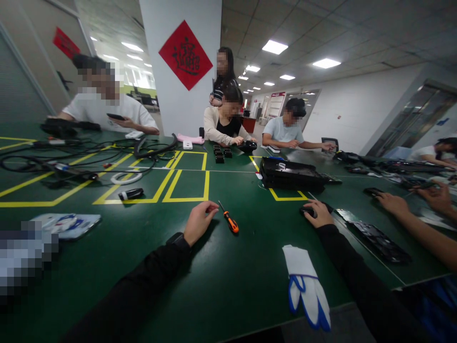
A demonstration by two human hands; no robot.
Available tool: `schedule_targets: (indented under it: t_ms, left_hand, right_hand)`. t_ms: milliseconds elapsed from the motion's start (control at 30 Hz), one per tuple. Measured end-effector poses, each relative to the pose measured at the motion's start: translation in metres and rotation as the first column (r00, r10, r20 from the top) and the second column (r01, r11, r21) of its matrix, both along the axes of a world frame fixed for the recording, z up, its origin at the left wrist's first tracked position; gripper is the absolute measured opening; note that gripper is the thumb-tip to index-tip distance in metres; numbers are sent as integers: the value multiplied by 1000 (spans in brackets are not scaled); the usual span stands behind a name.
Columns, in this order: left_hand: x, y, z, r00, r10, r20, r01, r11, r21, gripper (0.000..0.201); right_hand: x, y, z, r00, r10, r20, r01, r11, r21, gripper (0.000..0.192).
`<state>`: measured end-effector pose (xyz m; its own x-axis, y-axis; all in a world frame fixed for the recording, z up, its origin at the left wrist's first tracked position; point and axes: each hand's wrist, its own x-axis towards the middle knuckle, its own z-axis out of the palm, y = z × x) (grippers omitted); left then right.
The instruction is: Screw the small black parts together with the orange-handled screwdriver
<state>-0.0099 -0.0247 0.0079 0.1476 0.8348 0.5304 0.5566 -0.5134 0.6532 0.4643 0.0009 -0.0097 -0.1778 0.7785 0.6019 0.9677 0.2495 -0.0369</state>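
Note:
Beside the tip of an orange-and-black screwdriver (pixel 231 223), my left hand (pixel 200 222) rests low over the green table, fingers curled together and nothing visible in them. The screwdriver lies on the tabletop, its shaft pointing up and left toward my fingertips. My right hand (pixel 320 214) is closed over a small black object (pixel 307 210) on the table; the fingers cover part of it and its kind is unclear. A white glove with blue fingertips (pixel 305 283) lies between my forearms, hanging over the front edge.
A black case-like part (pixel 291 174) and a long dark panel (pixel 382 240) lie ahead and right. Black cables (pixel 71 157), a white coil (pixel 126 177) and a short black cylinder (pixel 131 194) are left. Co-workers sit around; a neighbour's hand (pixel 394 205) is close on my right.

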Motion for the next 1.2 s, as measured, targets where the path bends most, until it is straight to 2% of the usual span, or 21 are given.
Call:
schedule_targets:
  t_ms: [133, 333, 467, 667, 767, 833, 1033, 1200]
  left_hand:
    - [1, 1, -2, 1000, 14, 7, -14, 1000, -5, 15]
    - [0, 4, -4, 1000, 18, 8, -17, 1000, -13, 14]
    - [0, 4, -4, 1000, 13, 11, -13, 1000, -6, 14]
    - [0, 3, -2, 1000, 17, 3, -17, 1000, -14, 15]
    - [0, 3, -2, 1000, 16, -3, -16, 1000, -14, 15]
    - [0, 3, -2, 1000, 17, -7, -17, 1000, -14, 15]
    - [0, 1, -1, 1000, 6, -5, -6, 1000, -14, 16]
    - [-1, -1, 1, 999, -41, 35, 43, 999, -34, 17]
  right_hand:
    - [-2, -5, 1, 999, -29, 27, 27, 998, 60, 36]
    - [11, 5, -9, 992, 124, -25, -126, 986, -105, 28]
    - [16, 10, -13, 991, 89, -103, -102, 987, -124, 14]
    - [21, 13, -21, 986, 71, -151, -85, 993, -83, 20]
    - [24, 13, -26, 984, -9, -177, 3, 999, -32, 45]
    - [25, 12, -28, 977, -85, -195, 84, 996, -12, 55]
    - [31, 3, -25, 957, -212, -200, 217, 976, 3, 40]
    - [36, -6, -16, 931, -340, -136, 345, 938, 17, 42]
